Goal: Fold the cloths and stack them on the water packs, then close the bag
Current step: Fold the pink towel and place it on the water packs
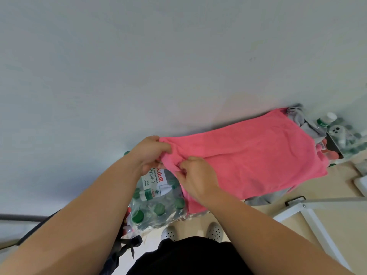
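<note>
At the left end of the pink terry cloth point(248, 155) both hands are closed on the fabric. The left hand point(151, 153) has its fingers curled over the far-left corner, with the thumb underneath. The right hand point(196, 175), just beside it on the near side, pinches a bunched fold of the same edge between thumb and fingertips. The two hands almost touch, and the cloth is gathered into creases between them.

From the grip the pink cloth runs off to the right, lying spread and fairly flat. Its far edge sits close along the pale wall point(178, 56) and its right edge is straight. A grey cloth point(297, 116) sticks out from beneath it at the far-right corner and again at the near edge.

Below the hands lies a shrink-wrapped pack of green-capped water bottles point(156, 201), and the cloth's left end lies over it. The pack's wrap reads "DRINKING WATER" and "12 x 550ml", with red characters "山泉" and green "纯净水". More wrapped bottles point(327, 120) show at the far right, past the cloth.

The wall closes off the far side. On the near side there is open beige floor point(248, 213), where a pair of white perforated shoes point(215, 232) stands. A white metal frame point(309, 215) borders the near right, and dark strapped fabric point(123, 249) hangs at the near left of the pack.
</note>
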